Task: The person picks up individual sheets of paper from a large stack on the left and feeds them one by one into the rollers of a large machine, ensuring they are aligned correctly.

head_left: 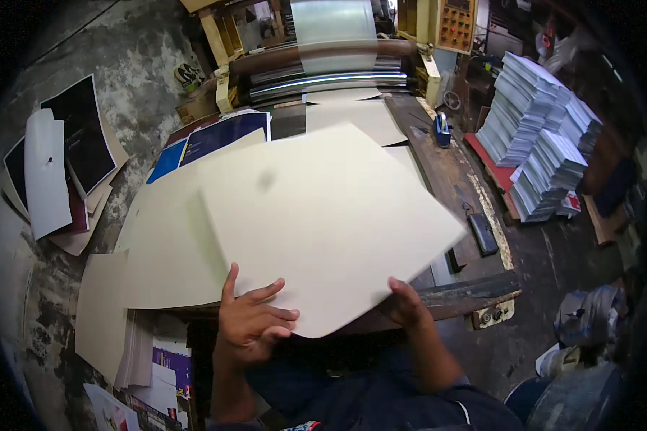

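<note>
A large cream sheet of paper or thin card [331,223] lies tilted across the middle, its near corner bent toward me. My right hand [410,309] grips its near right edge, thumb on top and the other fingers hidden beneath. By the near left edge, my left hand [255,316] has its fingers spread, with fingertips at or just over the sheet; whether they touch it I cannot tell. Under and left of this sheet are more cream sheets [158,237]. Beyond it, another pale sheet [359,118] lies before the rollers [323,82] of a machine.
Dark blue printed sheets [226,136] lie at the table's far left. A tape dispenser [442,131] and a dark oblong case [482,233] rest on the right ledge. Tall paper stacks [525,115] stand right. Loose black and white sheets [50,165] are on the left floor.
</note>
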The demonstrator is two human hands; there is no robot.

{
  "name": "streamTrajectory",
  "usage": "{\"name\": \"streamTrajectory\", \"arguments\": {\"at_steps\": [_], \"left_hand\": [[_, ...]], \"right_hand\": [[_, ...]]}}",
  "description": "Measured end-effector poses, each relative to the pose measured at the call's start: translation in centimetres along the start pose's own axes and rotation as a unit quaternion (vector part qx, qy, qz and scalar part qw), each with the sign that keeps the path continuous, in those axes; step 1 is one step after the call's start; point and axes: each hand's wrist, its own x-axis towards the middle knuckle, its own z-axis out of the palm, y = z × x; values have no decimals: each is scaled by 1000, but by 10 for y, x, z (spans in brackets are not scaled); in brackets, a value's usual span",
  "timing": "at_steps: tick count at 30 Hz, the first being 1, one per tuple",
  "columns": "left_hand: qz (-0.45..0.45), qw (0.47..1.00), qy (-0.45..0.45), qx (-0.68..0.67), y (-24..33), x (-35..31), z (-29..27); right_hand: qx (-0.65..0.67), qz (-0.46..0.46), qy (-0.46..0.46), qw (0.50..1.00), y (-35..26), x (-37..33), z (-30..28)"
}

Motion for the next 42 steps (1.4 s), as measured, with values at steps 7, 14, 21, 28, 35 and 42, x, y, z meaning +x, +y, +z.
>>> {"name": "streamTrajectory", "arguments": {"at_steps": [7, 14, 21, 28, 35, 42], "left_hand": [[-128, 978, -64, 152, -35, 17, -22], [-258, 927, -189, 195, -98, 19, -27], [-172, 973, -147, 44, -72, -3, -40], [-207, 973, -49, -91, -73, -9, -42], [-369, 916, 154, -38, -65, -18, -35], [-282, 897, 332, 73, -49, -14, -28]], "right_hand": [[-26, 154, 96, 983, 38, -33, -50], [-87, 224, 120, 963, 94, -93, -78], [-15, 219, 118, 968, 91, -101, -68], [3, 162, 155, 975, 82, -55, -73], [-2, 83, 206, 975, 97, -12, -73], [10, 49, 278, 959, 92, -16, -59]]}}
